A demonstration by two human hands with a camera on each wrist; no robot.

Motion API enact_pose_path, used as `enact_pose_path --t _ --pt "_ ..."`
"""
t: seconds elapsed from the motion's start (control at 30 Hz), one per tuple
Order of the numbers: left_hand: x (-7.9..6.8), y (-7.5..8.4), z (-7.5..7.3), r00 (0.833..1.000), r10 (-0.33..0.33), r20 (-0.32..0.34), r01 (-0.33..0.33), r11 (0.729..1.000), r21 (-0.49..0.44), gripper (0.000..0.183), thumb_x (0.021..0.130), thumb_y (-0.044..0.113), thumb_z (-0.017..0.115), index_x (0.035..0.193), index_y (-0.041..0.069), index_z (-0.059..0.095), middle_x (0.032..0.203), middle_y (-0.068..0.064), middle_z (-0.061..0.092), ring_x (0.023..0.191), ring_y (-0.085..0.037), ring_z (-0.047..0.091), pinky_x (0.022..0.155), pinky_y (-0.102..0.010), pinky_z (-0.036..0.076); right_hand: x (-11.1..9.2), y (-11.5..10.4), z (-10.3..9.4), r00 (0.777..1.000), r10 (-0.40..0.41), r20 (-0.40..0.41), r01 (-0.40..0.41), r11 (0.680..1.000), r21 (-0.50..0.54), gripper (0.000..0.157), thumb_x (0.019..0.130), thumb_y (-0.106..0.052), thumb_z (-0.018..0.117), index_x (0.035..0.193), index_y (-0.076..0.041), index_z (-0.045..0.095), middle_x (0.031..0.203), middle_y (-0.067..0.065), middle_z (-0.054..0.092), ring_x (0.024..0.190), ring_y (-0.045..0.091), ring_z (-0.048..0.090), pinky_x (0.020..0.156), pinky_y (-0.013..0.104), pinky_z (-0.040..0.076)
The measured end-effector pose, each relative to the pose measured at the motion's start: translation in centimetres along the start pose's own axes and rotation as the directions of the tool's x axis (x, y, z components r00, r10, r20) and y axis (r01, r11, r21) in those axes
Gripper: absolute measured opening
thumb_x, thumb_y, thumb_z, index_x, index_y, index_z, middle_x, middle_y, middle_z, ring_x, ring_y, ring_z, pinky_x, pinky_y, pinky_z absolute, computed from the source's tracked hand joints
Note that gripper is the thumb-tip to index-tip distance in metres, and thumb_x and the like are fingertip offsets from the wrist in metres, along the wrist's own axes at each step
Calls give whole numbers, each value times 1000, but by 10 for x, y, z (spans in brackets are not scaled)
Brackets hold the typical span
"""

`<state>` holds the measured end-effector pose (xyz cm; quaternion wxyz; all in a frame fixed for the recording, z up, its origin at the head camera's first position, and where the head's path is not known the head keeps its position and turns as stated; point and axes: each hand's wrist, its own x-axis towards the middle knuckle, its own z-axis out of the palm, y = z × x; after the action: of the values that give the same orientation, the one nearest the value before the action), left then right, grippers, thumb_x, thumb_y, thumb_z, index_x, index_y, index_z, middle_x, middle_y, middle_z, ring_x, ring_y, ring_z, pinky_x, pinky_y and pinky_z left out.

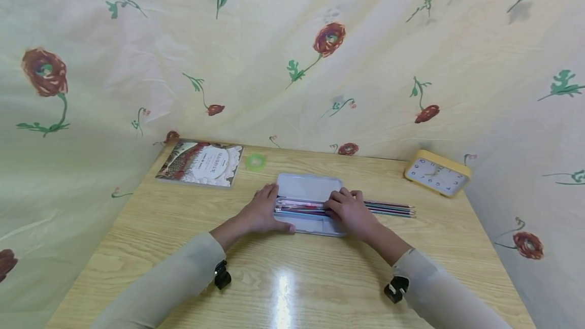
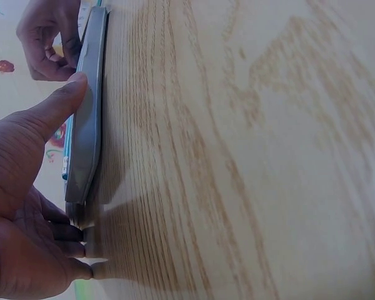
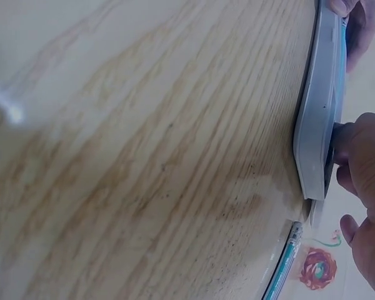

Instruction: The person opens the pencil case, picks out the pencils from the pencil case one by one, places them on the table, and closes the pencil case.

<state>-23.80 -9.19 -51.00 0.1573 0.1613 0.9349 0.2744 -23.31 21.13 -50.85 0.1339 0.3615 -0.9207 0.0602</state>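
Observation:
An open pale grey pencil case [image 1: 308, 187] lies on the table, its lid tipped back toward the wall. Several pencils and a pinkish pen [image 1: 299, 203] lie lengthwise inside. My left hand [image 1: 262, 212] grips the case's left end, thumb on the front wall [image 2: 86, 131] and fingers around the far side. At the right end, my right hand [image 1: 351, 212] has its curled fingertips down inside the case over the pencils' ends. The case wall hides what those fingertips touch. More pencils [image 1: 390, 209] lie side by side on the table, just right of that hand.
A booklet [image 1: 201, 162] lies at the back left, with a green tape roll [image 1: 255, 161] beside it. A yellow-framed clock [image 1: 437, 172] stands at the back right. Flower-patterned cloth [image 1: 256, 55] hangs behind the wooden table [image 1: 183, 227].

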Motion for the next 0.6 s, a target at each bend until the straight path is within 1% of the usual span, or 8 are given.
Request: enact_pose_path --t 0.1,0.27,0.43,0.6 --pt "0 0 0 1000 0 -1 0 1000 -3 141 80 69 92 177 1 14 185 -21 15 173 -43 14 138 -58 28 4 -3 -1 1000 -8 -12 8 1000 25 17 94 -9 88 109 -14 82 104 3 71 96 23 57 90 65 56" --pt "0 -1 0 1000 -1 -3 1 1000 4 142 80 70 91 177 1 14 185 -21 16 173 -43 15 138 -57 29 15 -10 1 1000 -17 -6 17 998 57 11 97 -15 86 106 -15 80 103 2 70 94 22 55 91 65 55" --pt "1 -1 1 1000 0 -1 0 1000 11 141 81 71 90 177 1 14 185 -21 16 172 -43 16 137 -57 30 28 -15 5 1000 -7 29 5 998 64 8 99 -20 83 104 -15 79 104 2 69 94 22 54 93 63 54" --pt "2 -1 1 1000 -5 3 5 1000 26 141 81 73 89 177 2 14 185 -21 16 173 -43 16 138 -56 30 39 -18 6 996 17 86 -22 998 58 11 101 -25 81 101 -16 75 105 1 70 97 21 56 95 62 53"
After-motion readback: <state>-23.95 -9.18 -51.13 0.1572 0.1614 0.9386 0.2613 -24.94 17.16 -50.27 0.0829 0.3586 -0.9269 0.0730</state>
